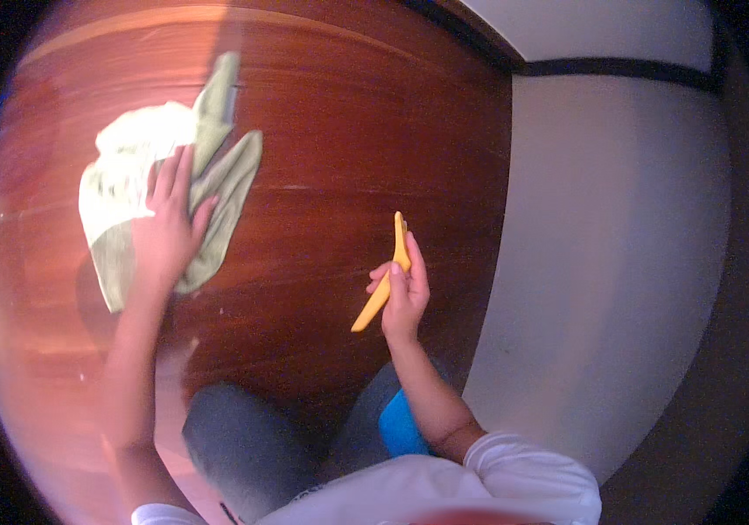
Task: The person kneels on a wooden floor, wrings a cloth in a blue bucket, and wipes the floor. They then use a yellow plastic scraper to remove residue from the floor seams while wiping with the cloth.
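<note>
My left hand (171,230) lies palm down on a pale green cloth (223,210), which is spread in loose folds over a reddish-brown wooden floor (322,164). Bright light falls on the cloth's upper left part. Fingers of this hand are slightly spread, pressing on the cloth; whether they grip it cannot be seen. To the right, my right hand (407,282) holds a yellow brush (374,305) by its handle above the floor. Its narrow head points away from me, seen edge-on, with a small pale part beside it that may be bristles.
A pale grey panel or wall (597,230) with a dark strip (617,67) at its far end runs along the right. My knees (236,433) are close below my hands, and a bright blue object (404,426) sits beside my right forearm. A thin blue edge shows far left.
</note>
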### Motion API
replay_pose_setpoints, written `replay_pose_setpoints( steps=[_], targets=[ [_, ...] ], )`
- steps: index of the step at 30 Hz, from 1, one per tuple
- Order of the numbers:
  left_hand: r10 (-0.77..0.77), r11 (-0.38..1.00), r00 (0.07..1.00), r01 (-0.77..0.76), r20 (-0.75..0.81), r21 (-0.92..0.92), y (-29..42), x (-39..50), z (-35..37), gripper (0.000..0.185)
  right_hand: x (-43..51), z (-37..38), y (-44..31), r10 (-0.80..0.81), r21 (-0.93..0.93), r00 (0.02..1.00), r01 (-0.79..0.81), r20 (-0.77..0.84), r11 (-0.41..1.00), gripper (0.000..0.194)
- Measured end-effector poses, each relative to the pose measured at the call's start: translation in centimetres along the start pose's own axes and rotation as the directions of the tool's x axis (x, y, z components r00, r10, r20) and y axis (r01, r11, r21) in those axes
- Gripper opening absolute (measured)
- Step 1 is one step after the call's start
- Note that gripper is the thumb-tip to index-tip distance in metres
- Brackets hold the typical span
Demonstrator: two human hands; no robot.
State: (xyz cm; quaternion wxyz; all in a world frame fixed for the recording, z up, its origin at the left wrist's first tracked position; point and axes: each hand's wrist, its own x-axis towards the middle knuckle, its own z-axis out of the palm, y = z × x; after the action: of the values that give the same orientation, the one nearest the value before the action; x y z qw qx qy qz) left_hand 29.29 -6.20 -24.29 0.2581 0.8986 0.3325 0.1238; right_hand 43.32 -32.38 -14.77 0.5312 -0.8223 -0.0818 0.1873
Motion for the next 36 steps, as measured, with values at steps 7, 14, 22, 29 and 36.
replay_pose_setpoints(
  steps=[7,14,22,29,36],
  targets=[
    [0.353,0.904,0.934,-0.326,-0.054,0.277,11.4,21.6,6.6,0.059,-1.9,2.5,-1.5,0.179,0.202,0.955,-0.132,-0.236,0.970,0.049],
    [0.609,0.793,0.792,-0.607,-0.042,0.059,20.2,26.8,9.5,0.053,-8.3,10.0,-5.8,0.380,0.481,0.924,-0.311,-0.049,0.819,0.059],
    [0.472,0.831,0.855,-0.513,0.217,0.214,19.3,29.7,5.9,0.057,-12.6,16.4,-6.5,0.461,0.639,0.870,-0.256,-0.176,0.726,0.065],
    [0.690,0.695,0.698,-0.713,0.194,0.096,8.5,13.0,-0.2,0.043,-17.5,20.1,-9.6,0.072,0.323,0.696,0.236,-0.714,0.916,0.048],
    [0.876,0.426,0.223,-0.774,0.428,-0.469,1.4,-13.7,-9.1,0.043,-24.4,22.1,-13.2,-0.189,0.315,0.645,0.582,-0.741,0.750,0.028]
  ],
)
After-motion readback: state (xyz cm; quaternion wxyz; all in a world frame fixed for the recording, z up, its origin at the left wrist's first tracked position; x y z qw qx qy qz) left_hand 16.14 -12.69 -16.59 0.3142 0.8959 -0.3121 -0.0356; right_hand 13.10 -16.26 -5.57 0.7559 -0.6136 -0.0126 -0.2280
